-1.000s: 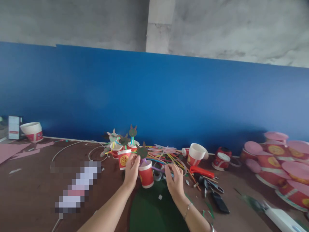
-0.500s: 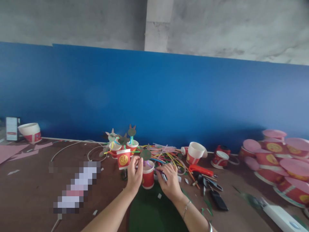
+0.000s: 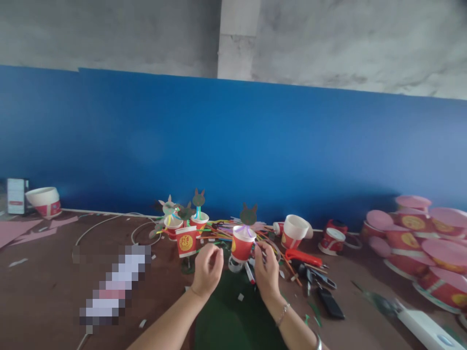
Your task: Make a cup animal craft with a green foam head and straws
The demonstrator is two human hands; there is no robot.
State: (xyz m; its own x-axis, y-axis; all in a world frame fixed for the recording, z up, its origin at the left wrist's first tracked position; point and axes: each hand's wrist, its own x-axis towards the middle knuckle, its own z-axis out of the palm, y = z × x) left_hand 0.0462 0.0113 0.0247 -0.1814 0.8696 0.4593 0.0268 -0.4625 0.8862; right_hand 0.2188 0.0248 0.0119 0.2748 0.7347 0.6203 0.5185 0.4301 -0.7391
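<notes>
A red-and-white paper cup (image 3: 241,247) with a gold emblem is in front of me, slightly tilted. A dark cat-head cutout (image 3: 248,214) rises above its rim, with thin purple strips below it. My right hand (image 3: 267,268) is at the cup's right side, its fingertips pinched on a purple strip (image 3: 256,243) that comes off the cup. To the left, apart from the cup, my left hand (image 3: 207,270) is loosely curled with nothing visible in it. Under the cup are a ring-like roll (image 3: 234,265) and a marker (image 3: 250,273), partly covered.
Another red cup (image 3: 186,242) and cups with animal cutouts (image 3: 199,199) stand left of centre. Colourful thin sticks (image 3: 222,225) lie behind. To the right are a white cup (image 3: 295,229), an orange-red tool (image 3: 303,256), keys (image 3: 330,302), and stacked cups with pink discs (image 3: 416,243).
The cup and its cat head have moved right and up. My left hand has let go of it and drawn back. My right hand has shifted slightly right, staying beside the cup.
</notes>
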